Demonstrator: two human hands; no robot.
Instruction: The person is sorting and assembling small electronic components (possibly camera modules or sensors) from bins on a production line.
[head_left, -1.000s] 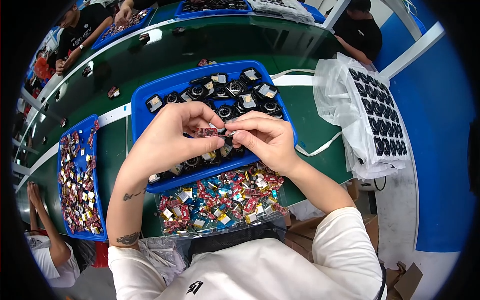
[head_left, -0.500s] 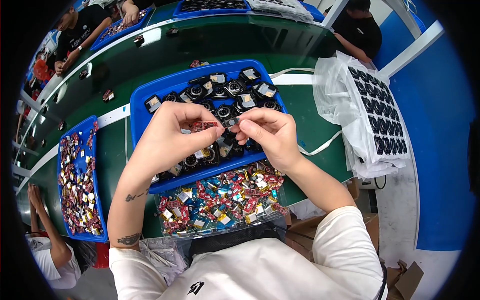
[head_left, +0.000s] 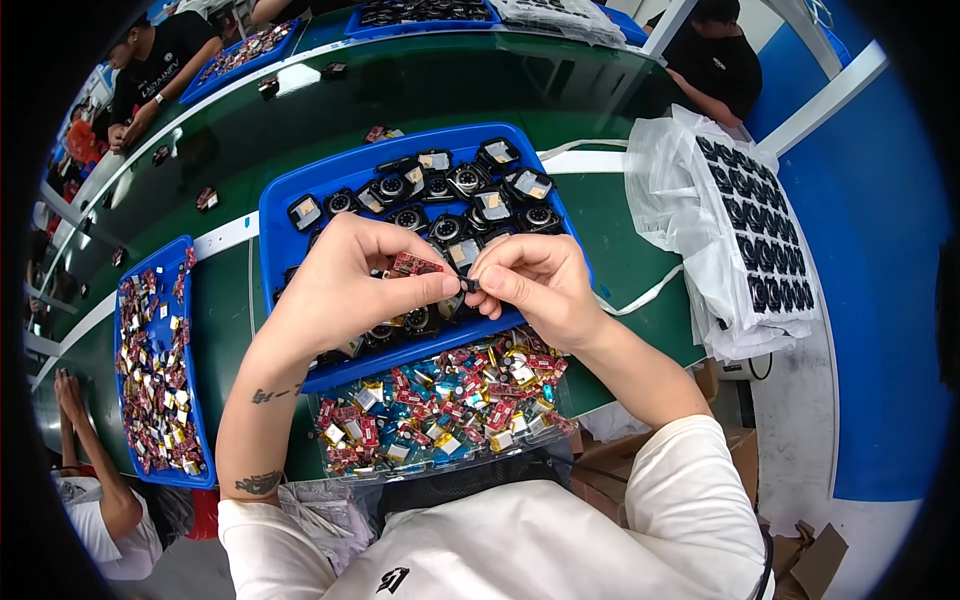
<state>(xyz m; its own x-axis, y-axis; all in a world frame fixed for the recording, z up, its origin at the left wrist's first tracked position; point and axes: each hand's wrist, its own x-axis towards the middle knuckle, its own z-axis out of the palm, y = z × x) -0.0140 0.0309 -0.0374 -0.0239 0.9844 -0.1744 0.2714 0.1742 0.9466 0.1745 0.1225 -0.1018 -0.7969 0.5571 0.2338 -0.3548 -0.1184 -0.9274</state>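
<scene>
Over a blue tray (head_left: 283, 180) of black watch cases (head_left: 467, 180), my two hands meet at chest height. My left hand (head_left: 365, 275) is closed on a small red circuit board (head_left: 415, 264), its thumb and index finger pinching near the board's right end. The fingers of my right hand (head_left: 545, 290) pinch a small black part (head_left: 468, 285) between the two thumb tips. Whether that part is joined to the red board cannot be made out, since fingertips cover the contact.
A clear tray of red boards and silver-yellow battery pouches (head_left: 440, 400) lies closest to me. Another blue tray (head_left: 208, 440) of boards is at left. A stack of black parts in white wrapping (head_left: 680, 200) stands right. Across the green belt (head_left: 560, 85), people work.
Both hands have come slightly down and nearer to me. The black part, seen flat with a round grey face before, now appears edge-on. Pieces on the belt have shifted left.
</scene>
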